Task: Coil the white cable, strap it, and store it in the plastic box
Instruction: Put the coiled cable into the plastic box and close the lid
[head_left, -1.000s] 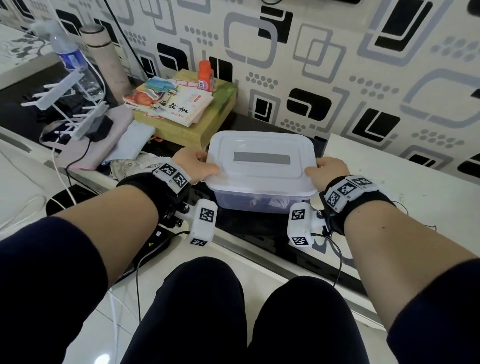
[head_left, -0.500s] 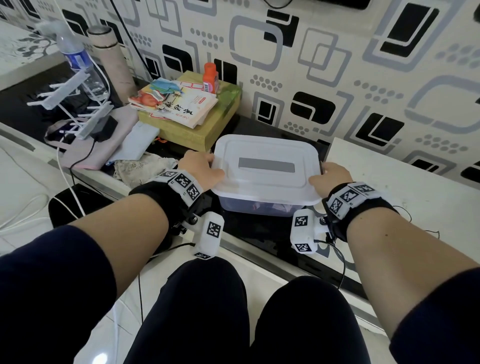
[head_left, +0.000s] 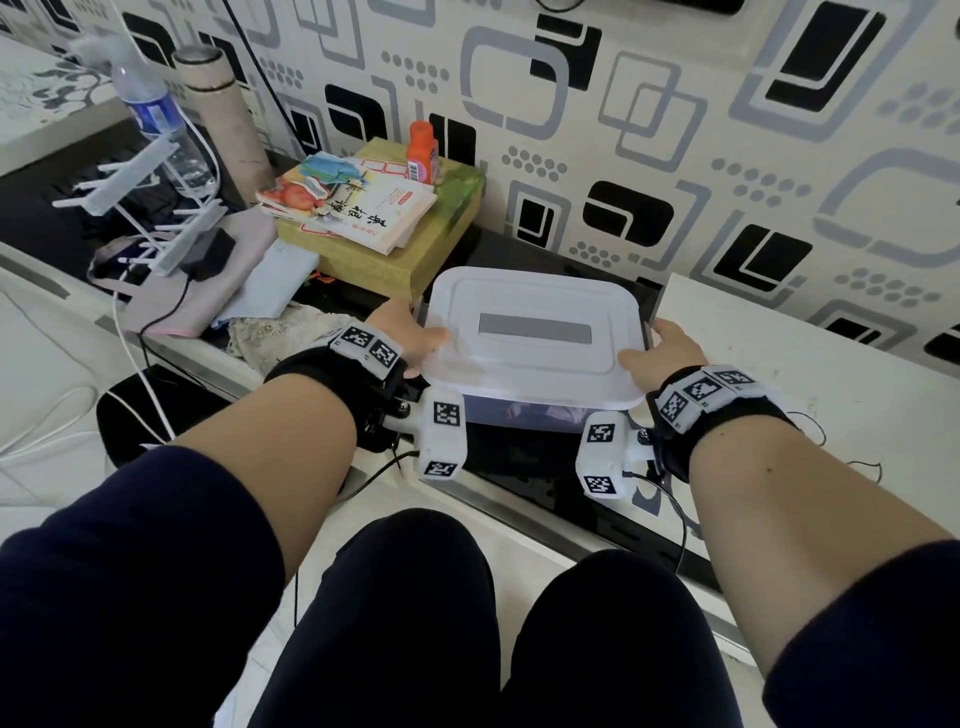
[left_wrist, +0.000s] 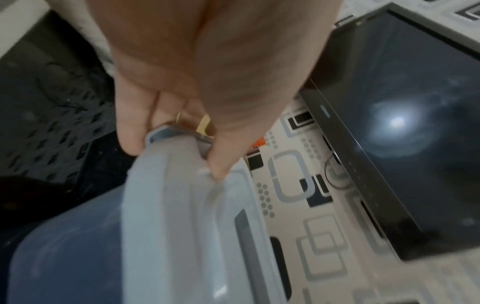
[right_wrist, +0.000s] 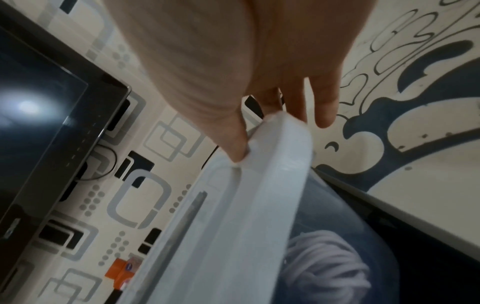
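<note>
Plastic box (head_left: 524, 413) on the dark bench (head_left: 519, 467), lid (head_left: 530, 338) on top, its long axis running left to right between the two hands; the box lies straight ahead of the person, so each hand stands equally near, one at each short end.

Left hand (head_left: 402, 335) at the lid's left end: thumb (left_wrist: 221, 164) on the lid's top, fingers (left_wrist: 132, 135) curled under the rim; a pinch on the lid edge, seen most plainly from the left wrist.

Right hand (head_left: 670, 345) at the right end, mirrored: thumb (right_wrist: 235, 152) pressed on the lid's top near the corner, fingers (right_wrist: 324, 115) reaching down past the rim; whether these hook beneath it or merely lie against the edge cannot be told.

Cable (right_wrist: 324, 267): white, coiled in a bundle, inside the box and visible through the translucent wall in the right wrist view; the strap cannot be made out.

Judgement: coiling and storing look done; the step in hand is seating or pressing the lid shut; whether the lid is fully snapped on cannot be told, and the blur in both wrist views suggests movement. The coming move turns on even downward pressure at both ends, since a push at one end alone could tip the lid across its long axis.

Nearby: books (head_left: 353, 208) on a yellow-green box (head_left: 415, 249); an orange bottle (head_left: 422, 151); a patterned wall (head_left: 675, 130) behind.
</note>
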